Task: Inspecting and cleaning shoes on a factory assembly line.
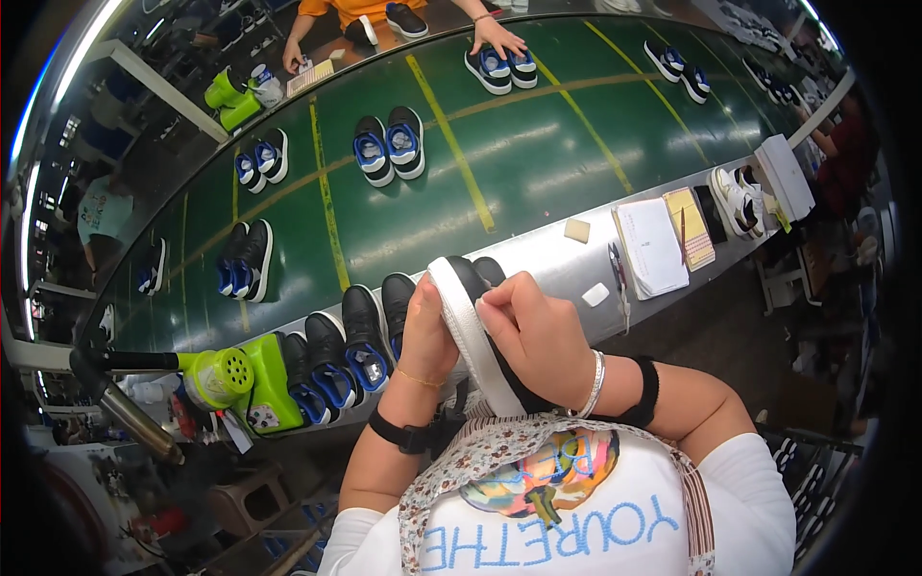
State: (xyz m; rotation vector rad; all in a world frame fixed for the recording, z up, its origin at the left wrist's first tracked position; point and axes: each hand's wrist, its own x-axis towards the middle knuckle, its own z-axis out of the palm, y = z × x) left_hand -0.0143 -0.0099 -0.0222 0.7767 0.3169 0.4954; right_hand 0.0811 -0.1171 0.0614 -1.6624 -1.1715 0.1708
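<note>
Head view: both hands grip one black shoe [471,322] with a white sole, held sole-up over the tabletop [557,259] edge — left hand [427,331] wrapped round its side, right hand [533,331] pinching the sole rim. Finished-looking pairs [336,350] wait alongside; this shoe seems mid-check.

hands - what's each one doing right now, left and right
Left hand: closed on the black shoe with a white sole.
Right hand: gripping the same shoe, fingertips at the sole edge.
</note>
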